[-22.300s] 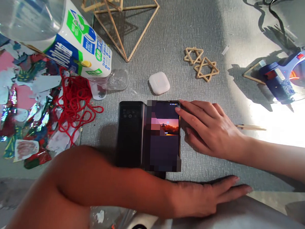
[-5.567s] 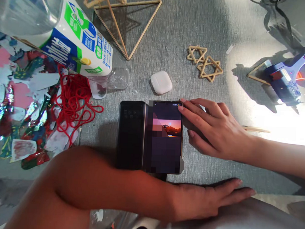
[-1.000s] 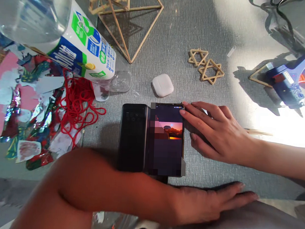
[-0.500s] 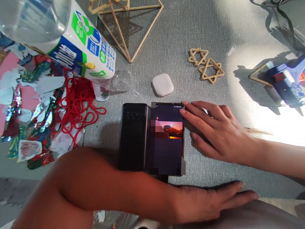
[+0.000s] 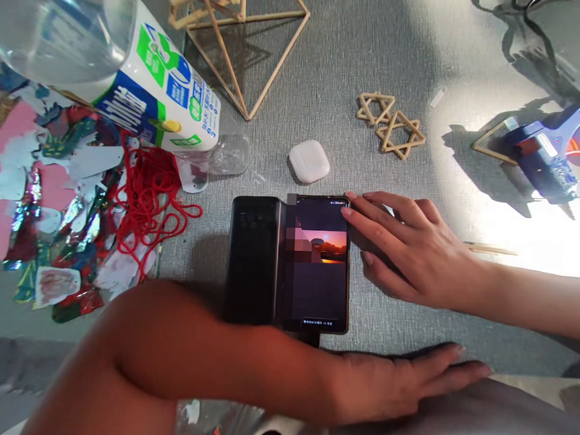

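A grey, woven-looking tabletop [image 5: 343, 67] fills most of my feed, washed nearly white by strong light on the right. Grey cloth [image 5: 492, 415] shows beyond its near edge. On the left I have coloured scraps [image 5: 57, 285] and a tangle of red cord [image 5: 150, 193]; at the top, a wooden stick frame [image 5: 276, 61]. Two small stick stars [image 5: 401, 134] touch beyond the phone, and a blue glue gun [image 5: 542, 147] sits far right.

A clear labelled bottle [image 5: 161, 86] slants over the scraps, neck toward the middle; I cannot tell whether it holds anything. The white case [image 5: 310, 162] is closed, its contents hidden from me.

The lit phone [image 5: 323, 285] is at the centre, just beside a black slab [image 5: 253, 267]. My operator's right hand [image 5: 403, 247] is relaxed, fingertips touching the phone's upper right edge without gripping. The left hand [image 5: 384, 386] grasps nothing visible, fingers extended near the table's edge.
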Demonstrator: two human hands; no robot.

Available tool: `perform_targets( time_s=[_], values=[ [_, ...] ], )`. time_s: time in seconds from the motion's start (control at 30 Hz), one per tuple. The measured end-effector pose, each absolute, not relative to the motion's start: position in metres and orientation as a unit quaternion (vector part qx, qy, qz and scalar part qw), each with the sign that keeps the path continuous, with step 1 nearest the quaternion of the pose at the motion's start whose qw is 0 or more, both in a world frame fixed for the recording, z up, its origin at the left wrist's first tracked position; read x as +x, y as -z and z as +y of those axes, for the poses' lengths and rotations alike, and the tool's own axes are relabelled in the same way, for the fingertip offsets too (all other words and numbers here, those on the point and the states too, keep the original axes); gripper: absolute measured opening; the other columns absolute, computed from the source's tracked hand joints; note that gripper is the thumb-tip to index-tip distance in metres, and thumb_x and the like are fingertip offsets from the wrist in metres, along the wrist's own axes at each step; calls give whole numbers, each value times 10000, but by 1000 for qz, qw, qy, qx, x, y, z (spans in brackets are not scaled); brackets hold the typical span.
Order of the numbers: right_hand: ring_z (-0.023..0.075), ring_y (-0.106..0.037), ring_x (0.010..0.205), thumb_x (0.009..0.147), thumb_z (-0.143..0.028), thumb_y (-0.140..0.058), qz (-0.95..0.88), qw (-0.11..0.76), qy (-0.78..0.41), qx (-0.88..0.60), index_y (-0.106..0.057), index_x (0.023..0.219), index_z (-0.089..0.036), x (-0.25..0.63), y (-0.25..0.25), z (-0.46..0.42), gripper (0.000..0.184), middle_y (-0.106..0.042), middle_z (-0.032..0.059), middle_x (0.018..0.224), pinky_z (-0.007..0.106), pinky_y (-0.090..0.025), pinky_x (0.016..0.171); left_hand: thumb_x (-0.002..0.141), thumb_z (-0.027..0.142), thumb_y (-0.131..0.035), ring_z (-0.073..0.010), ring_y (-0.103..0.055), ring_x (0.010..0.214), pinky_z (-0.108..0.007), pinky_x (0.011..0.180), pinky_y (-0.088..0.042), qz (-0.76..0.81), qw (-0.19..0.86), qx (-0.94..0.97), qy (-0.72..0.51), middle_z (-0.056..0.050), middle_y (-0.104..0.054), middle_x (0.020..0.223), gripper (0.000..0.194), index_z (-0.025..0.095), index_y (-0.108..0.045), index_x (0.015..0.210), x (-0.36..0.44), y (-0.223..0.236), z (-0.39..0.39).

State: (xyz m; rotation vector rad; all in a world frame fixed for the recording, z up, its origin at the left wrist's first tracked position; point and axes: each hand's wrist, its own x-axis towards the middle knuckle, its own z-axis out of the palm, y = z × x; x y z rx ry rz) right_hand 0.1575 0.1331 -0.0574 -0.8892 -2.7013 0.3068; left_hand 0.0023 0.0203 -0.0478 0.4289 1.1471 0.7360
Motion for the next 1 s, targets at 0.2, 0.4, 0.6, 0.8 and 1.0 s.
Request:
perform_targets(
  time_s=[0.2, 0.4, 0.6, 0.8, 1.0],
  values=[
    [376, -536, 1499, 1074, -292, -526, -933, 143, -115, -309, -266, 1769, -179, 157, 58, 133, 751, -504, 137, 1744, 528, -478, 1032, 639, 432, -512, -325, -717, 1390, -566, 835, -662, 472, 791, 208, -330, 64, -857, 1188, 355, 482, -842, 762, 1, 52, 13],
    [372, -533, 1504, 1077, -288, -520, -933, 144, -112, -310, -288, 1761, -170, 157, 57, 132, 732, -508, 136, 1741, 521, -476, 1039, 848, 245, -446, -233, -493, 1559, -606, 1432, -246, 128, 895, 270, -331, 199, -599, 1485, 562, 611, -555, 1260, 4, 66, -3],
    [373, -530, 1505, 1072, -292, -530, -934, 142, -112, -308, -309, 1752, -160, 157, 57, 133, 726, -501, 136, 1746, 538, -482, 1039, 823, 162, -440, -189, -365, 1638, -597, 1452, -153, 124, 893, 323, -287, 248, -507, 1561, 671, 656, -432, 1277, 3, 80, -7],
    [355, -527, 1511, 1084, -294, -518, -934, 141, -106, -310, -361, 1724, -140, 157, 57, 133, 677, -498, 131, 1749, 511, -469, 1057, 761, 90, -453, -194, -363, 1630, -637, 1452, -175, 49, 872, 362, -324, 254, -399, 1600, 841, 671, -328, 1357, 6, 87, -1],
    [342, -527, 1513, 1100, -312, -492, -935, 142, -97, -310, -396, 1706, -136, 157, 57, 133, 638, -501, 120, 1748, 493, -468, 1058, 766, 71, -470, -106, -362, 1648, -411, 1478, -98, 90, 952, 128, -265, 265, -621, 1510, 699, 574, -709, 1188, 1, 74, -3]
  ],
)
